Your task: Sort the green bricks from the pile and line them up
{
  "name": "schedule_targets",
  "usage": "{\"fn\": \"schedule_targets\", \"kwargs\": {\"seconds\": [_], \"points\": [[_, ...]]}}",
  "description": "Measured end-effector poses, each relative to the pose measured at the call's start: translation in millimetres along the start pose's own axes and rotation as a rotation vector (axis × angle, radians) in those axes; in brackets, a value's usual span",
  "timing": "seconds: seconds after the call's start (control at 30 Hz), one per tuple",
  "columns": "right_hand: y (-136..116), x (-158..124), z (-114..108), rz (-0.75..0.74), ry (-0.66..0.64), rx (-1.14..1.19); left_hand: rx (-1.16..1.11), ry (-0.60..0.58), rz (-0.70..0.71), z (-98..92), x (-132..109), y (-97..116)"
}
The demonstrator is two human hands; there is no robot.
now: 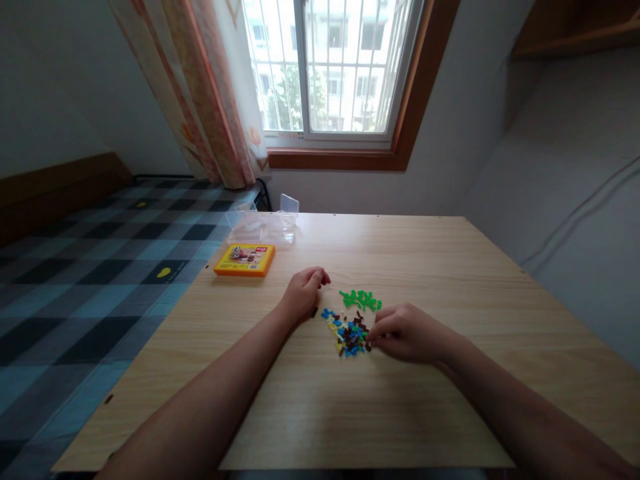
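Note:
A mixed pile of tiny plastic building bricks (354, 337) in blue, brown, yellow, white and green lies on the wooden table. Just behind it is a separate heap of bright green pieces (361, 300). My right hand (407, 333) is at the pile's right edge, thumb and fingers pinched together at the bricks; what is between the fingertips is too small to make out. To the left of both heaps my left hand (301, 292) rests on the table, fingers curled inward and their inside hidden. One dark brown piece (314, 311) lies beside its wrist.
A yellow-orange box (245, 260) with a printed lid lies at the table's left. Behind it stands a clear plastic container (263, 227) with raised flaps. A bed with a checked cover (100, 280) adjoins the table (425, 260) on the left; a window (345, 67) is beyond.

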State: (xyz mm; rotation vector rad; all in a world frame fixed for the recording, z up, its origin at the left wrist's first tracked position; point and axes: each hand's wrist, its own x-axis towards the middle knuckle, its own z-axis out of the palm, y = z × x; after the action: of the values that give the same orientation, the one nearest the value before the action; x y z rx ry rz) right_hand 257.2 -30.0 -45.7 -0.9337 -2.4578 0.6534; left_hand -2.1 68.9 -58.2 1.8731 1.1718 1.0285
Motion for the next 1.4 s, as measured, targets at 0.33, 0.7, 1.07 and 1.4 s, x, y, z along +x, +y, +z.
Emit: {"fn": "schedule_targets", "kwargs": {"seconds": [0.33, 0.7, 1.07, 1.4], "points": [[2.4, -0.8, -0.6, -0.014, -0.025, 0.027, 0.005, 0.003, -0.001, -0.1, -0.6, 0.7], [2.6, 3.1, 7.1, 0.002, 0.113, -0.011, -0.009, 0.012, -0.013, 0.4, -0.2, 2.7], [3.9, 1.6, 4.6, 0.005, 0.072, -0.015, 0.004, 0.007, -0.012, -0.1, -0.3, 2.3], [5.3, -2.8, -4.1, 0.075, 0.1, -0.056, -0.005, 0.0, -0.009, 0.1, -0.6, 1.3]]}}
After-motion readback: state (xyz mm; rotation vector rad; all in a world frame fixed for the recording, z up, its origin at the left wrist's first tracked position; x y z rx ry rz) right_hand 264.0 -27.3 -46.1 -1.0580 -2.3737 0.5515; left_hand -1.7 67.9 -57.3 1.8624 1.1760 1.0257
